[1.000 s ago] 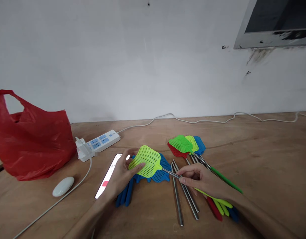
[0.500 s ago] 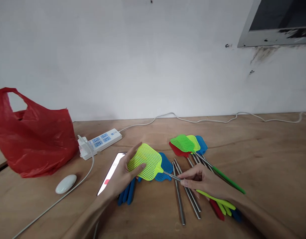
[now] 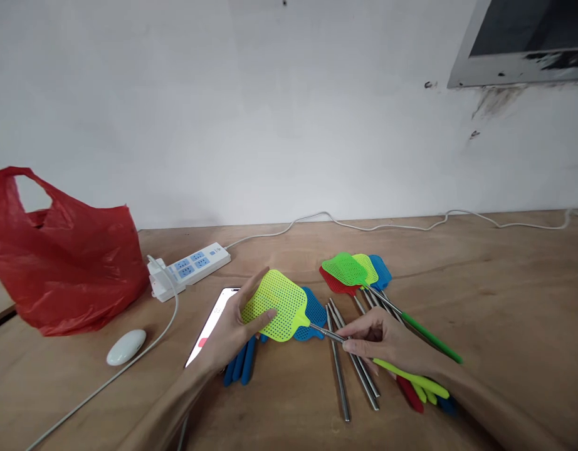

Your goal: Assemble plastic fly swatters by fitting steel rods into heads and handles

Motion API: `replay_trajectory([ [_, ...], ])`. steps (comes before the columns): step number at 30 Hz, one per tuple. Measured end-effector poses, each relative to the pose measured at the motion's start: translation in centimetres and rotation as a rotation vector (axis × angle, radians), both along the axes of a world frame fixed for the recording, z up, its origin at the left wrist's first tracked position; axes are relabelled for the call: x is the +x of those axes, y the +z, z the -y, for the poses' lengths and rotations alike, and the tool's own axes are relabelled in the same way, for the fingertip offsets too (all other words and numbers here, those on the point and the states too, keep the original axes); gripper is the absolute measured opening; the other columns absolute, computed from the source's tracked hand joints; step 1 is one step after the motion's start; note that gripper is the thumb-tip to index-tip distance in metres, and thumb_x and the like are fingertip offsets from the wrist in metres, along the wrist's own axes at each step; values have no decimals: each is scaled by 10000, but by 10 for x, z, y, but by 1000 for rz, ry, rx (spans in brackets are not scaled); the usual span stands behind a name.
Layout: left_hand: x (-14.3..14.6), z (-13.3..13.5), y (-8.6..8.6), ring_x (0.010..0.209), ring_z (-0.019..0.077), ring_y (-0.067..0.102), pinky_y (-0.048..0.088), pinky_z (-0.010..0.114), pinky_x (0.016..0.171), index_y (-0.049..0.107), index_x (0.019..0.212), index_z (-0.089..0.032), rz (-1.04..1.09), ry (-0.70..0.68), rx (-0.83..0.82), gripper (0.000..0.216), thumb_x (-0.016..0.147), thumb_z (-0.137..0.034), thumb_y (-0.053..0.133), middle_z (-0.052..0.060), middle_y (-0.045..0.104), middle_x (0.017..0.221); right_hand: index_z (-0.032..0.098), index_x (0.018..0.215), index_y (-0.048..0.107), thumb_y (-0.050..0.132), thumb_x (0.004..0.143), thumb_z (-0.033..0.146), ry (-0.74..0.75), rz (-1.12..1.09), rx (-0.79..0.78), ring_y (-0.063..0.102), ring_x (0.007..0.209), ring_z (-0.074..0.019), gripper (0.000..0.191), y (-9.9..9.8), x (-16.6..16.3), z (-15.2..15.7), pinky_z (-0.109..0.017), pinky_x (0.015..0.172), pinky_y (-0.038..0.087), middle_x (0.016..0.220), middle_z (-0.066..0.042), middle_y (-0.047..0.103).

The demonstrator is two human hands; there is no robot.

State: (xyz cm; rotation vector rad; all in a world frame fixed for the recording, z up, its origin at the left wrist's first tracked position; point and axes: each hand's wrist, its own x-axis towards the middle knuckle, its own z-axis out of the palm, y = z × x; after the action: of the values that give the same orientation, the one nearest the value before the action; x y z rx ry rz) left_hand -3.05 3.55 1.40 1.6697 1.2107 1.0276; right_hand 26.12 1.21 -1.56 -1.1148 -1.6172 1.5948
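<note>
Both my hands hold one yellow-green fly swatter (image 3: 282, 307). My left hand (image 3: 230, 332) grips the perforated head, thumb on top and fingers behind it. The fingers of my right hand (image 3: 378, 338) pinch the metal shaft, and the yellow-green handle passes out beneath that hand. Under the held head lies a blue swatter head (image 3: 312, 313). Blue handles (image 3: 242, 363) rest below my left hand. Several loose metal rods (image 3: 338, 376) lie between my hands. Beyond my right hand is a pile of swatters with green (image 3: 345, 269), red, yellow-green and blue heads.
A red plastic bag (image 3: 68, 250) stands at the left. Near it are a white power strip (image 3: 199, 263) with a cord, a white mouse-like object (image 3: 126, 347), and a lit phone (image 3: 209, 326) partly under my left hand. A cable (image 3: 373, 227) runs along the wall.
Almost nothing differs. The held swatter and my right hand have shifted very slightly to the right; both hands keep their grip.
</note>
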Motion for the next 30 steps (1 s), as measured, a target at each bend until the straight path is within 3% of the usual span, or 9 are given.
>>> replay_trajectory([
  [7,1,1,1,726,183,575,477,234,461,466,1466,-298,35,-28,-50,679,840,-432,692,86,632,1229,143,1006,806,766,787,491,29,3,-35,445,388,-65,413,0,-3,2,-167,331,310,498,36,556],
  [10,5,2,0,709,167,552,462,221,448,460,1466,-303,45,-31,-60,694,829,-432,703,80,608,1256,140,1022,799,749,795,497,13,9,-51,416,339,-64,427,-1,-6,2,-172,300,302,471,42,558],
  [15,9,3,-3,665,151,529,443,216,446,435,1482,-282,35,-50,-72,720,834,-454,695,55,640,1111,133,948,800,737,796,501,24,6,-88,400,301,-56,403,2,-9,3,-166,276,300,454,43,563],
  [19,9,3,-6,707,177,582,460,232,455,408,1499,-276,10,-28,-57,748,833,-478,682,81,633,1208,121,953,782,738,778,526,14,-16,-117,397,291,-66,443,1,-10,4,-174,267,290,444,45,566],
  [22,10,3,-6,869,236,647,535,278,560,405,1498,-295,-9,-23,-34,728,844,-476,668,88,595,1336,121,959,762,736,782,518,15,-25,-115,414,296,-73,436,1,-10,3,-173,278,287,434,53,560],
  [26,14,6,-3,1217,312,569,539,414,913,430,1473,-304,8,-20,30,662,867,-444,659,78,550,1426,131,938,728,732,793,496,49,-59,-124,392,292,-75,394,8,-9,-1,-174,287,260,407,71,531],
  [28,17,5,-2,1277,306,531,489,436,998,426,1468,-310,34,-10,56,641,882,-437,653,77,574,1399,138,845,705,758,770,456,62,-122,-149,376,309,-62,332,12,-9,-4,-175,321,248,406,73,519],
  [30,18,3,-3,1213,282,571,501,409,962,412,1469,-303,76,52,56,616,909,-455,620,82,601,1342,147,749,662,821,686,412,-14,-244,-208,382,338,-56,316,12,-9,-8,-179,356,242,415,69,514],
])
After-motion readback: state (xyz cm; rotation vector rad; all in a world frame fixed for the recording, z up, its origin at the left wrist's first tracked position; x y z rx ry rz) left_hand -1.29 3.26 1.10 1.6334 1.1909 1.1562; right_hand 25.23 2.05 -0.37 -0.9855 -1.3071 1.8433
